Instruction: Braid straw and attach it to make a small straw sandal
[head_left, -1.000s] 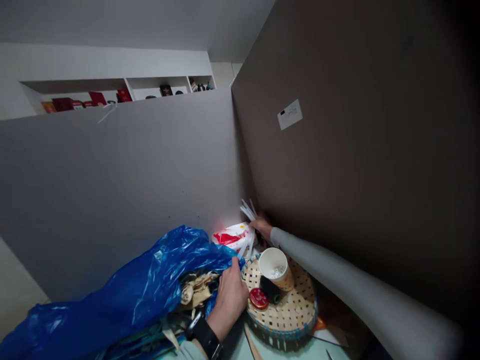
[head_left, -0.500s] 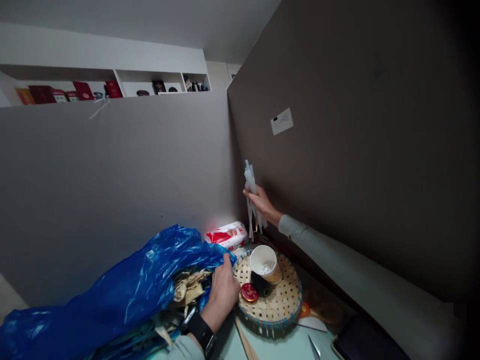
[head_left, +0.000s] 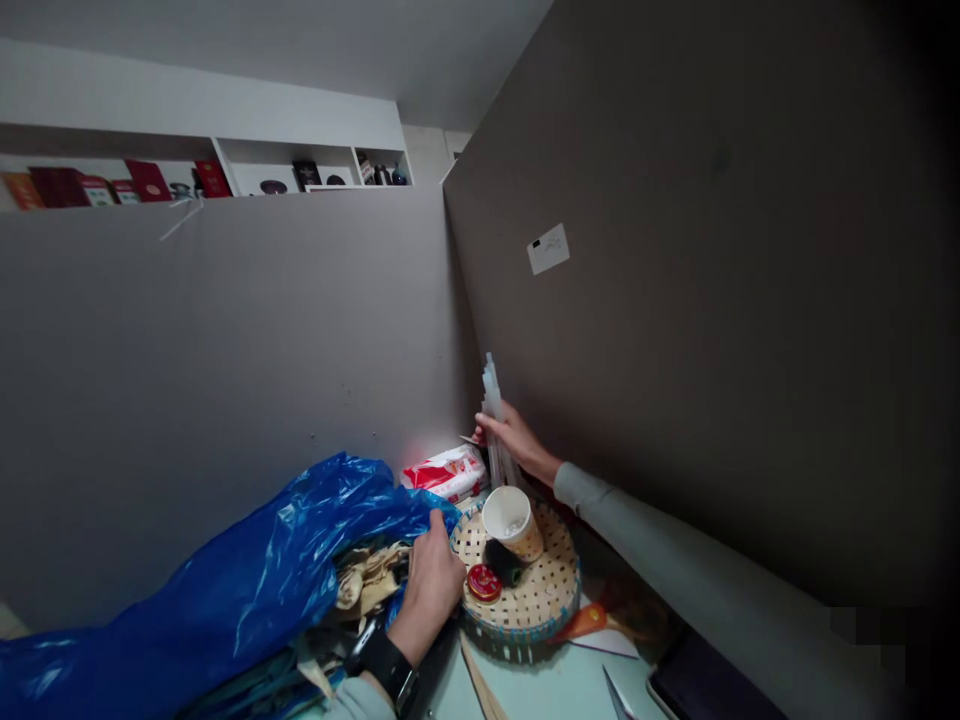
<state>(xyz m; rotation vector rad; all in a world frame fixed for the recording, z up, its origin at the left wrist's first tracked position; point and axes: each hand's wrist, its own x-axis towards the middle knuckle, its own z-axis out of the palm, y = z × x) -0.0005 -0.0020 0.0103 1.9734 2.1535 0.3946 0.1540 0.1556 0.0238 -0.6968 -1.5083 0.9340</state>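
Right hand grasps thin translucent white strips; left hand pinches crinkled blue plastic bag. Best keep strips clear of round white-lined cup between hands.

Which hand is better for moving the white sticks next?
Probably the right hand: it is holding the sticks. The left hand is farther away and seems to pinch the blue bag.

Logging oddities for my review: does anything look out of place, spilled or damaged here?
Nothing looks plainly spilled or damaged. One mild oddity: a thin white strip hangs askew at the top edge of the grey partition, well away from the white sticks bundled in the right hand.
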